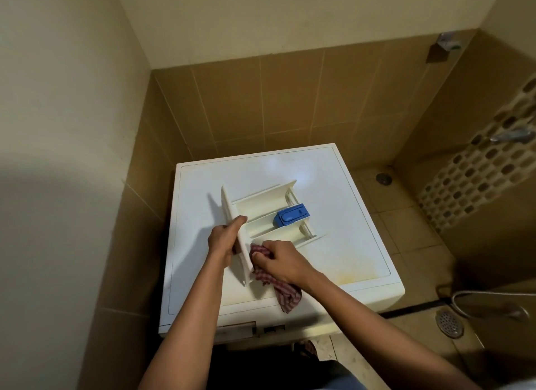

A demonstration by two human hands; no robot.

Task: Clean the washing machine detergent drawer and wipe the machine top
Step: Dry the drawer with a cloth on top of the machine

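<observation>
The white detergent drawer (261, 206) lies out of the machine on the washing machine top (342, 215), its front panel turned toward me. A blue insert (291, 214) sits in its middle compartment. My left hand (224, 237) grips the drawer's front panel, thumb over its upper edge. My right hand (280, 259) holds a red-and-white striped cloth (275, 285) bunched against the near compartment just behind the panel. The cloth's loose end hangs over the machine's front edge.
The machine stands in a tan-tiled corner, with the wall close on its left. A yellowish stain (356, 270) marks the top's near right part. To the right lie a tiled floor with a round drain (449, 323), a hose (475, 295) and wall taps (512, 135).
</observation>
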